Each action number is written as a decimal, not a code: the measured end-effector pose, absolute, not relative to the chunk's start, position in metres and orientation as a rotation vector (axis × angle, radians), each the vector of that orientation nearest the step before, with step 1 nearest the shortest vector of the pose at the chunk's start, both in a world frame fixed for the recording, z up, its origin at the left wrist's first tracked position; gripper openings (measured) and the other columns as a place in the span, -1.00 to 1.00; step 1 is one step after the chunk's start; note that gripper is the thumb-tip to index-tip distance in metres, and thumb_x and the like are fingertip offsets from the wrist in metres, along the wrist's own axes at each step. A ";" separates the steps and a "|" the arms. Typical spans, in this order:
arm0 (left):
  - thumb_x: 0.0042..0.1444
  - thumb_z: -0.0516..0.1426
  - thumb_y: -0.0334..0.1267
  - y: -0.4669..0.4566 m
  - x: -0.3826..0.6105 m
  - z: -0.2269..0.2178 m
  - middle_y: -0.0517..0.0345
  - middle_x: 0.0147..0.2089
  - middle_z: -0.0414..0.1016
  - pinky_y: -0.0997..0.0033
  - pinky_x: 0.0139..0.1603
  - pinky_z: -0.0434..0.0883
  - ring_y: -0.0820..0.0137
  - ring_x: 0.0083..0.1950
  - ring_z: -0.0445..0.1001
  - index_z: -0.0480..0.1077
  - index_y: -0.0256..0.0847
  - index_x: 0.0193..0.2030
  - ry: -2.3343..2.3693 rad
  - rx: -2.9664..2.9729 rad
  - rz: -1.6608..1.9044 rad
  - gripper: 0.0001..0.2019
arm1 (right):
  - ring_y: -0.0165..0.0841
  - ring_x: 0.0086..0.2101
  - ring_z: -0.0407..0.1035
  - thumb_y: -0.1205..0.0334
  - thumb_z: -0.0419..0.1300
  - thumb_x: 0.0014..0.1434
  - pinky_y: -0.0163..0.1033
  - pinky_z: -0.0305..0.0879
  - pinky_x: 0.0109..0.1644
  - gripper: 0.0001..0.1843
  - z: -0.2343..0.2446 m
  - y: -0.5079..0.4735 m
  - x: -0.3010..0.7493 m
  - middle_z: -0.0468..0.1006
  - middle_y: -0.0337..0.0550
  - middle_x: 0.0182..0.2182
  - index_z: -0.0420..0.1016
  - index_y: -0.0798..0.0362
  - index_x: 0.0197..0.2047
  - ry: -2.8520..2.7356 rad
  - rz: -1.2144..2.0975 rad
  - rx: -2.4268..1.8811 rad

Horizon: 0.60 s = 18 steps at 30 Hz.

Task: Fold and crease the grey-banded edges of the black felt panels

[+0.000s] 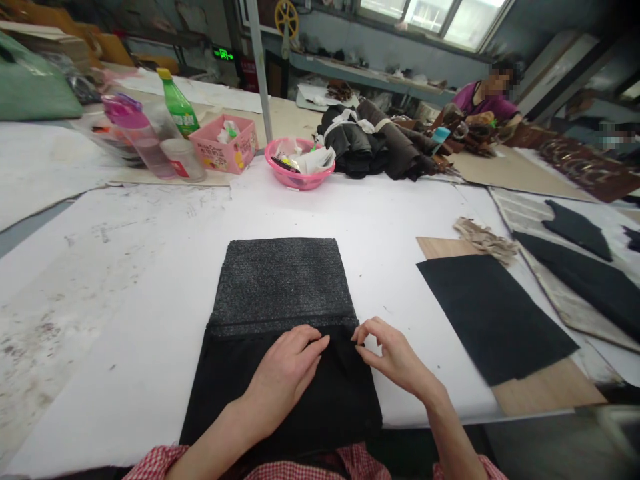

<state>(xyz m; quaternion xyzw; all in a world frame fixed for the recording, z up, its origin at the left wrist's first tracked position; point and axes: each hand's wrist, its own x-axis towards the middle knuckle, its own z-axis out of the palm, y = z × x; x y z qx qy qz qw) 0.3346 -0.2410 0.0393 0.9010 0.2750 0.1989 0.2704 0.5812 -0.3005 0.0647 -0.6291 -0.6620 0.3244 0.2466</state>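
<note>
A black fabric panel lies on the white table in front of me, its lower part smooth. Beyond a seam-like ridge, its far part is a rough, shiny dark grey backing. My left hand rests palm down on the smooth black cloth just below the ridge, fingers stretched out and pointing right. At the panel's right edge, my right hand pinches the black fabric between thumb and forefinger. Some folds show in the cloth between the two hands.
To the right, a black sheet lies on a wooden board, with a crumpled glove behind. A pink basin, pink box, green bottle and rolled dark material stand farther back. A person sits at back right.
</note>
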 end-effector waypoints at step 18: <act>0.35 0.04 -0.26 -0.244 0.373 0.031 0.17 -0.23 0.49 0.30 -0.09 0.30 0.35 -0.19 0.42 0.43 -0.17 -0.16 0.697 2.240 0.519 -0.85 | -0.44 -0.41 0.32 0.30 0.29 0.13 -0.36 0.20 -0.37 -0.76 0.054 -0.303 0.574 0.50 -0.33 -0.33 0.47 -0.05 -0.11 -1.539 1.154 -1.663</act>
